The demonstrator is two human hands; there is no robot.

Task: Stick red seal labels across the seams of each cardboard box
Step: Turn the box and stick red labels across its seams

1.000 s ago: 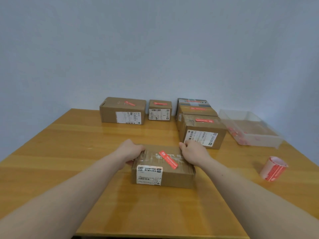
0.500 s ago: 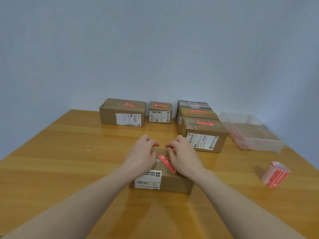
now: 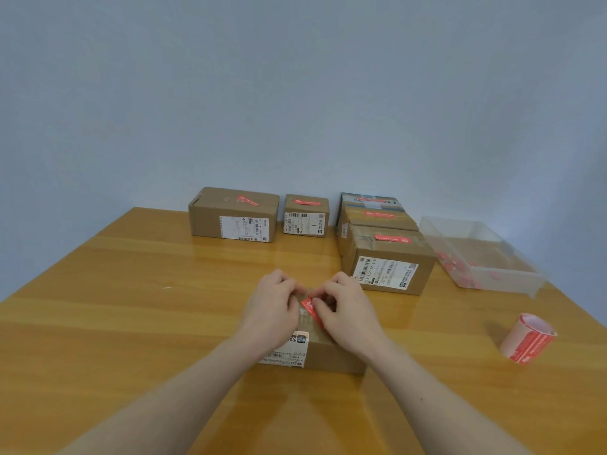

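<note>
Both hands, left (image 3: pixel 271 307) and right (image 3: pixel 348 315), rest on the near box (image 3: pixel 323 354); fingers (image 3: pixel 320 305) curled together, pressing its red label (image 3: pixel 309 307) down between them. Beyond the fingers, five boxes (image 3: pixel 234 214) already carry labels, so this one looks the last; roll (image 3: pixel 527 339) lies well right.

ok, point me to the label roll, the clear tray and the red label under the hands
label roll (image 3: pixel 528 340), head view, red printed side.
clear tray (image 3: pixel 499 280), head view, near wall.
red label (image 3: pixel 308 305), head view, exposed end.

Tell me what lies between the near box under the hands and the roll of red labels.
Only bare wooden table lies between the near box and the roll of red labels, as the head view shows.
</note>
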